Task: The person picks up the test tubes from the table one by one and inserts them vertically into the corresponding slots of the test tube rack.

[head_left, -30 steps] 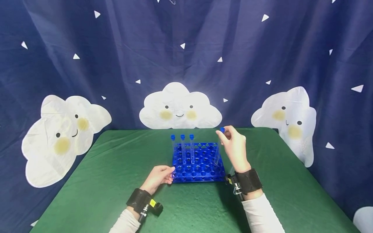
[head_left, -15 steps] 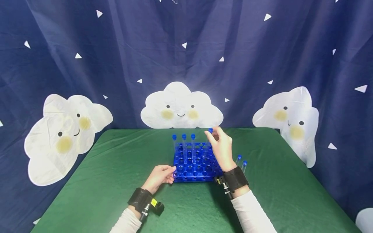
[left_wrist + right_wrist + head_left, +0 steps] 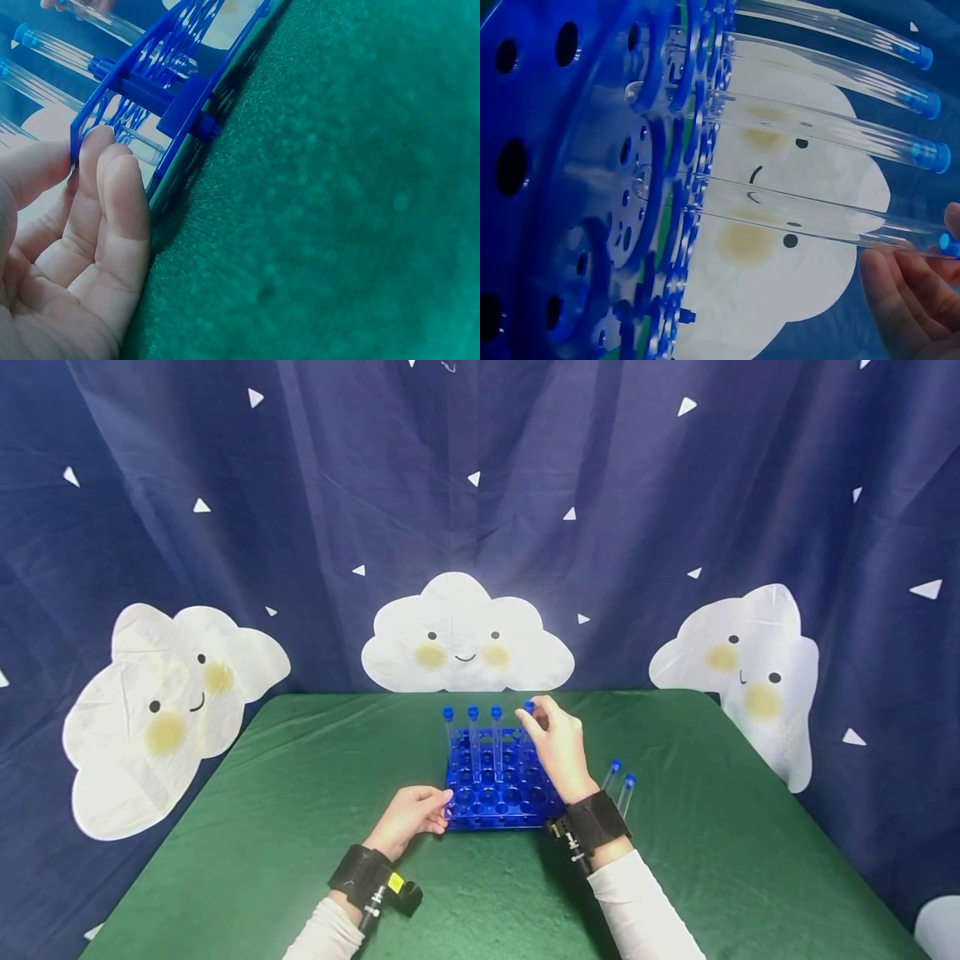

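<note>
Right hand [image 3: 560,750] on capped tube [image 3: 795,214], left hand [image 3: 407,820] on rack [image 3: 498,821]

Right hand pinched the capped tube at its top end — long axis near upright, lower end down inside the rack, below the hand. Left hand pinched the rack's near left corner, farther from that tube. Three other tubes [image 3: 475,747] stood left of it in the rack; two more tubes [image 3: 627,795] showed right of the rack, over the green tabletop [image 3: 262,793].

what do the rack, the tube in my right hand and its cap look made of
Rack: probably hard plastic, glossy blue with bright highlights. Tube: clear plastic or glass, shiny; the cloud print shows through. Cap: likely plastic, evenly blue; finish unclear.
</note>
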`<state>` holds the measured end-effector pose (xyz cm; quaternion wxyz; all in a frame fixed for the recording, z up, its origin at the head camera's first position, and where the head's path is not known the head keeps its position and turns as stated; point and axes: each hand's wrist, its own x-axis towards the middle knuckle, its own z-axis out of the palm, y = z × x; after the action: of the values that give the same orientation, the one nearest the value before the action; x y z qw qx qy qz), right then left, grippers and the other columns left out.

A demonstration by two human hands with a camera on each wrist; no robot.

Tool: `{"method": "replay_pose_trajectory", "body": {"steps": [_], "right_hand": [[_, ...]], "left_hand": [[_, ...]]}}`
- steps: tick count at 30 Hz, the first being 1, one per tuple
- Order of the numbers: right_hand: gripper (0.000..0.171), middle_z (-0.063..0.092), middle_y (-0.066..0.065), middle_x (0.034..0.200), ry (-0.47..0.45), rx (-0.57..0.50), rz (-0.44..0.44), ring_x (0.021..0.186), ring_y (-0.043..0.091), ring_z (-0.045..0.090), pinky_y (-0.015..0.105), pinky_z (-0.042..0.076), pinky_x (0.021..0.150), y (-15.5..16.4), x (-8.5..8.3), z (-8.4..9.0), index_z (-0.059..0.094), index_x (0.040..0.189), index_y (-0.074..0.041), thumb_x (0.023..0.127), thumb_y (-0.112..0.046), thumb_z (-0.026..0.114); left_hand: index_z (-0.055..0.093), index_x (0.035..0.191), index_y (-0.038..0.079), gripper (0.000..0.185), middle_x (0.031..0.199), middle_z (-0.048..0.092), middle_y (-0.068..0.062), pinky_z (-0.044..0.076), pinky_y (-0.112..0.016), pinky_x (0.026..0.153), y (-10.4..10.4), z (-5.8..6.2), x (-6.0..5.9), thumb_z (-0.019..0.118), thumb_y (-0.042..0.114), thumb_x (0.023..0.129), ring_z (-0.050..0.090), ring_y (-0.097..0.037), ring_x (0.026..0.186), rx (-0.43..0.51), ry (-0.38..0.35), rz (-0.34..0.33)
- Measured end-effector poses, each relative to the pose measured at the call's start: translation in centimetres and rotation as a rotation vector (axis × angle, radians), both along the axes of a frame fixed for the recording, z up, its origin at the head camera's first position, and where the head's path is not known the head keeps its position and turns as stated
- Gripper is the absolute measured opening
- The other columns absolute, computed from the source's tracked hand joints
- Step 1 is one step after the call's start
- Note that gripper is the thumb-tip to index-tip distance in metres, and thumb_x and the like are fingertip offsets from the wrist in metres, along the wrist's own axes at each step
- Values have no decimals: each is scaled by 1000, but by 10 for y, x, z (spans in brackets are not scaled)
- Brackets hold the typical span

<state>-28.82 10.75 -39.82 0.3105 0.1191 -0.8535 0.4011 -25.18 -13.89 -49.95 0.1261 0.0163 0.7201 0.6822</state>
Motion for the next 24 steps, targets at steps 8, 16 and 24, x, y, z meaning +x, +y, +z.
{"method": "replay_pose_trajectory", "body": {"steps": [8,16,24], "right_hand": [[23,68,9,77,-46,35,19,68,22,62,40,54,68,0,0,-4,65,105,-6,92,-25,68],[24,69,8,78,-67,43,29,70,22,63,41,55,70,0,0,-5,66,107,-6,92,-25,68],[26,70,10,84,-105,19,44,76,24,66,42,55,72,1,2,-4,62,111,-7,93,-25,67]], "left_hand": [[65,98,-7,30,69,63,0,57,-24,57,0,0,0,67,22,92,61,-11,59,2,-4,5],[66,96,-6,29,68,62,0,57,-24,57,1,0,0,67,22,91,61,-11,59,-3,-2,7],[66,96,-6,28,68,62,0,57,-24,57,1,-2,-1,67,22,92,61,-11,59,-6,-3,11]]}}
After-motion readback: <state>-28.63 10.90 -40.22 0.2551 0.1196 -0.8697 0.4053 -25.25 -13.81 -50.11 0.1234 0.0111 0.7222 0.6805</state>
